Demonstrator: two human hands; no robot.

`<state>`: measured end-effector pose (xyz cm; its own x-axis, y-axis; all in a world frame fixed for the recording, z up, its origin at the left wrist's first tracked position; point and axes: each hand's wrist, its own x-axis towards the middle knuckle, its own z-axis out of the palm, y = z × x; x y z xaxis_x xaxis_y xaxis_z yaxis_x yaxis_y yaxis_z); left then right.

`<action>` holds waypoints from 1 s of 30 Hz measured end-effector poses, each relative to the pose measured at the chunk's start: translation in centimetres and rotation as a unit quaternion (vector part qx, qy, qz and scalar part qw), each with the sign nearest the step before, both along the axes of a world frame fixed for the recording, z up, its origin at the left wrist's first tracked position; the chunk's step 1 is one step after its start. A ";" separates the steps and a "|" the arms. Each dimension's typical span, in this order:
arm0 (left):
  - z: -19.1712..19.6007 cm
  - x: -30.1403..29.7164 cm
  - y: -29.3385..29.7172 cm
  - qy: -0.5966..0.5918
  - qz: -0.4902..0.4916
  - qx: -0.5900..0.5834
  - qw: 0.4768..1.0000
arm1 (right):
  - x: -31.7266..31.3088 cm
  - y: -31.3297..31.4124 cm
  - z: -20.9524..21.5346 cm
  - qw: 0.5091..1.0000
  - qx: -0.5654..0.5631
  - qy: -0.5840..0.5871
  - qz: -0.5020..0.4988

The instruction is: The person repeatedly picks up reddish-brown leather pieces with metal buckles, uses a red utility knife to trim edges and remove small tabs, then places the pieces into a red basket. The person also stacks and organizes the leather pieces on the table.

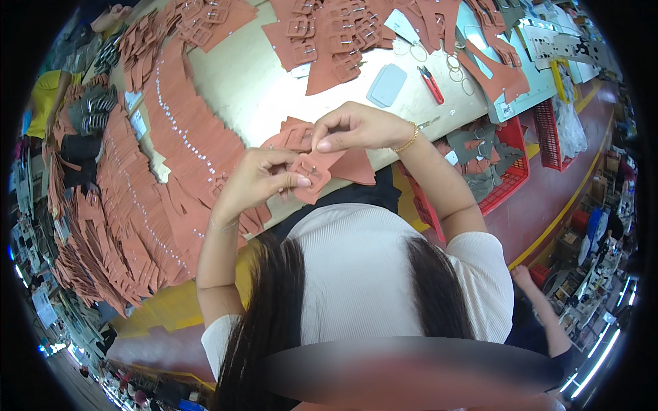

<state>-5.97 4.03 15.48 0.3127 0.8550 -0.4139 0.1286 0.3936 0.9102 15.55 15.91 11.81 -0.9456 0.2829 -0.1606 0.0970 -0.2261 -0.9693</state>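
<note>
My left hand (257, 179) pinches a square salmon-coloured buckle (312, 179) with a metal prong between thumb and fingers. Close by on the right, my right hand (356, 127) has thumb and forefinger pressed together on a salmon fabric strap (330, 159) that runs to the buckle. Whether the strap passes fully through the buckle is hidden by the fingers. Just behind my hands another covered buckle (299, 139) lies on salmon fabric pieces. More flat salmon fabric (356, 168) rests under my right hand at the table's near edge.
Long overlapping rows of salmon strips (181, 116) cover the left side. Buckled belts (346, 34) are piled at the back. A grey-blue flat case (387, 85), red-handled nippers (431, 85) and rings (454, 63) lie right of centre. A red crate (510, 175) with belts stands on the right.
</note>
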 end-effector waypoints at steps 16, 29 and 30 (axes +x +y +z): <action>0.1 -0.5 1.0 0.098 -0.042 0.076 0.991 | -0.8 0.5 1.0 0.993 0.110 -0.017 0.036; 0.4 -0.6 1.5 0.069 -0.020 0.068 0.995 | -0.1 -0.1 0.6 0.984 0.169 0.053 -0.025; 0.6 -0.6 1.5 0.062 -0.018 0.080 0.995 | 0.0 0.0 0.5 0.983 0.171 0.054 -0.028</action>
<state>-6.58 5.52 16.09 0.2996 0.9022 -0.3102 0.2546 0.2377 0.9374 15.58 15.88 12.32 -0.9336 0.3545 0.0530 -0.0138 0.1123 -0.9936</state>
